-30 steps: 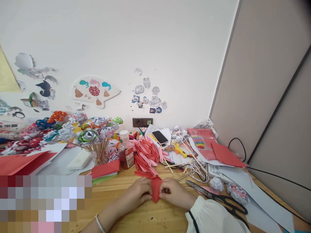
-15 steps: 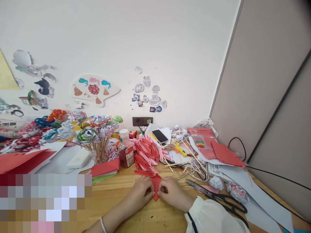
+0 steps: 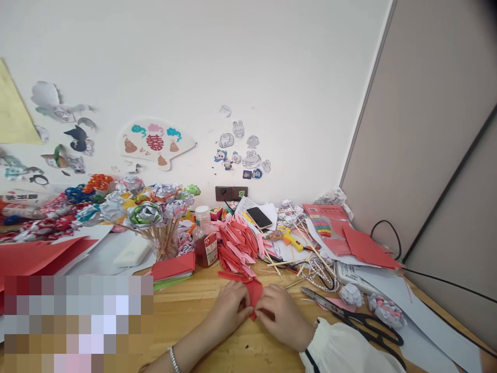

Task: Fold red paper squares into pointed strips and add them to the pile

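Toward tabletop's (image 3: 209,349) back edge | bottle (image 3: 205,249) holding liquid, cup (image 3: 166,252) holding paper roses (image 3: 145,213) | left hand (image 3: 232,304), right hand (image 3: 285,315) fingers pinching red paper (image 3: 254,293)

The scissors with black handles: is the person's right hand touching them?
Apart. The head view shows it: a strip of wooden tabletop lies between the right hand and the scissors.

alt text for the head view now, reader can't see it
A person's left hand and right hand hold red paper at a wooden table. Beyond lie red and pink paper strips; black scissors lie on the right.
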The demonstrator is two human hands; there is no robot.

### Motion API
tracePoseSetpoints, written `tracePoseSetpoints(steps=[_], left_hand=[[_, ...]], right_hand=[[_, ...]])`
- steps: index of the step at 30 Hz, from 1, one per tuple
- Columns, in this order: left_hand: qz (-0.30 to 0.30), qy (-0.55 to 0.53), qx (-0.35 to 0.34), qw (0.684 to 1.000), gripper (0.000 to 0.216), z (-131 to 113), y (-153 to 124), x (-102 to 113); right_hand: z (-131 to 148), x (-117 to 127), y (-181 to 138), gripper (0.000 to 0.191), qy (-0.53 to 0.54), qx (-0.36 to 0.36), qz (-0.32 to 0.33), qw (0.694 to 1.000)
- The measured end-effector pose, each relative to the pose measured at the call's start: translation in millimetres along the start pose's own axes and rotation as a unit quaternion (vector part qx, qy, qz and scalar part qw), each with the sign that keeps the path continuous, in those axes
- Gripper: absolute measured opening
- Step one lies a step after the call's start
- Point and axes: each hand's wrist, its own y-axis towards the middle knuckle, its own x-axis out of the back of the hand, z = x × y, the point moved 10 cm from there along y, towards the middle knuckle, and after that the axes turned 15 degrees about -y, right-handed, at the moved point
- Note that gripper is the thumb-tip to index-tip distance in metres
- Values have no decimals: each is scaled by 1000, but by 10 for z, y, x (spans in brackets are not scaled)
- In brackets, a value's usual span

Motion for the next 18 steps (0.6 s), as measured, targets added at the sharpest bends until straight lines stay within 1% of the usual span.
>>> tracePoseSetpoints(steps=[2,3,8,10,15,17,18], left_hand=[[3,0,9,1000,10,-3,1,7],[5,1,11,1000,10,-6,0,8],[9,9,10,1000,11,-3,-6,1],[10,7,7,1000,12,5,-8,-8],[12,3,3,1000,11,1,-9,-9],[12,4,6,1000,11,-2,-8,-1],[12,4,6,1000,11,-3,-8,0]], right_hand=[[149,47,-43,13,-28,75,-7,997],[199,57,-65,15,-42,101,-6,994],[303,58,-127,19,-70,167,20,983],[268,72,-132,19,-78,166,18,983],[-5,139,-115,18,-122,75,-13,990],[-11,180,-127,18,-132,74,-29,988],[32,193,-137,17,-129,90,-33,987]])
